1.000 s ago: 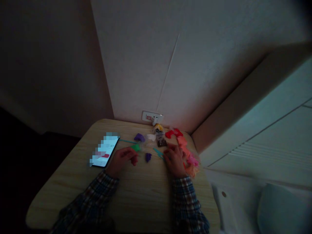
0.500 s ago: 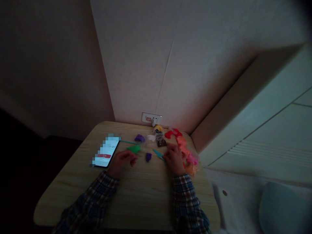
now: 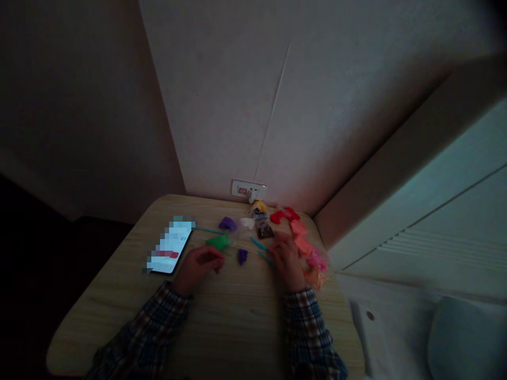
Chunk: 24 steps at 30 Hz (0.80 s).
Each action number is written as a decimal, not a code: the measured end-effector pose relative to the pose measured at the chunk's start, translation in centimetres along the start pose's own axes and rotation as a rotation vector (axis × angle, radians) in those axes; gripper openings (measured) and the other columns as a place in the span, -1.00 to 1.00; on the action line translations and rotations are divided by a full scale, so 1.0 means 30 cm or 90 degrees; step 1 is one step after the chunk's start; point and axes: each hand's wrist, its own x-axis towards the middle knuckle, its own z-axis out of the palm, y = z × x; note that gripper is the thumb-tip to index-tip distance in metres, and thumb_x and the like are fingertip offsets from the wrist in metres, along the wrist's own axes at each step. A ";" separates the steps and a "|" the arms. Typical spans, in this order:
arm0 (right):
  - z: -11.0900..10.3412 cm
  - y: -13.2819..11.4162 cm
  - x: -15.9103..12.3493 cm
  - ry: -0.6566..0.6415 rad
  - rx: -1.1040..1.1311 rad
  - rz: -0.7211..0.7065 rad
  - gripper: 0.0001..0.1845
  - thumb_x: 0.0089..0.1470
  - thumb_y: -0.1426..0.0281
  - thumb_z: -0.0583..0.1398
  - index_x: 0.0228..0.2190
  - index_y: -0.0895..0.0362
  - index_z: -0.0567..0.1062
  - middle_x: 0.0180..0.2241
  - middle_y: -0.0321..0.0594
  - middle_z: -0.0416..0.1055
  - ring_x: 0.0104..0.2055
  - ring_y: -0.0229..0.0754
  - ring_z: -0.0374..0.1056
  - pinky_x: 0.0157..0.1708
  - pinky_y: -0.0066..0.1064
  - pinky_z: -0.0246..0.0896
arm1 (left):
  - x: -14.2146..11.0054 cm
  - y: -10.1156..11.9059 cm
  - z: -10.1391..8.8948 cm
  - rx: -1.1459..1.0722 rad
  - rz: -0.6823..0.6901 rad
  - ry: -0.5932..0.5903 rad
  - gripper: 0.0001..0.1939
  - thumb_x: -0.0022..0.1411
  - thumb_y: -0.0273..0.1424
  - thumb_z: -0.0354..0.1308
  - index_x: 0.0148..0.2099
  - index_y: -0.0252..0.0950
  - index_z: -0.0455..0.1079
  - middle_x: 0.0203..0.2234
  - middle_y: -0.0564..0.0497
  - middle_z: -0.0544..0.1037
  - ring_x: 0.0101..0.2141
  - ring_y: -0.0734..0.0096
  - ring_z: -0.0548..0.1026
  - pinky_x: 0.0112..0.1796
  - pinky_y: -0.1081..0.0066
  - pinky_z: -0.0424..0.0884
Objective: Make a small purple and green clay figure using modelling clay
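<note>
Likely light, stiff turquoise sticks toward the tabletop's back right corner suit mid-length pinching. Left hand and right hand curl; whether gripping, I cannot tell.

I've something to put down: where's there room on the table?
The table is bare between the plaid sleeves, and left of the left one, nearer than the phone. It's crowded at the back and right: coloured packets, and turquoise strips by the right hand.

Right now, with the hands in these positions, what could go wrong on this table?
The left hand is close beside the phone and might nudge it. The right hand is at the turquoise tools, contact unclear, and could shift them. The small purple lump lies between both hands and might get brushed.
</note>
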 end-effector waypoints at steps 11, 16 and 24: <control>-0.005 -0.038 -0.002 -0.027 0.159 -0.029 -0.91 0.11 0.42 0.06 -0.45 0.09 0.29 -0.45 -0.24 0.32 -0.40 -0.15 0.24 -0.40 -0.34 0.14 | -0.004 0.005 0.008 -0.098 -0.034 -0.031 -0.82 -0.15 -0.45 0.31 -0.53 -0.32 0.33 -0.69 0.12 0.51 -0.62 0.46 0.47 -0.52 0.48 0.39; -0.008 -0.057 -0.008 -0.013 0.137 -0.013 -0.88 0.13 0.42 0.03 -0.44 0.09 0.32 -0.43 -0.22 0.34 -0.36 -0.13 0.27 -0.34 -0.31 0.16 | -0.010 0.010 0.014 -0.122 -0.021 -0.077 -0.76 0.03 -0.26 0.26 -0.37 -0.36 0.41 -0.54 -0.01 0.60 -0.51 0.37 0.55 -0.44 0.42 0.42; -0.012 -0.065 -0.018 0.046 0.129 -0.033 -0.80 0.20 0.36 0.00 -0.38 0.09 0.40 -0.31 -0.15 0.41 -0.19 -0.06 0.31 -0.12 -0.17 0.18 | -0.018 0.016 0.020 -0.126 -0.048 -0.064 -0.78 -0.13 -0.38 0.36 -0.53 -0.34 0.36 -0.73 0.15 0.45 -0.68 0.53 0.37 -0.59 0.52 0.31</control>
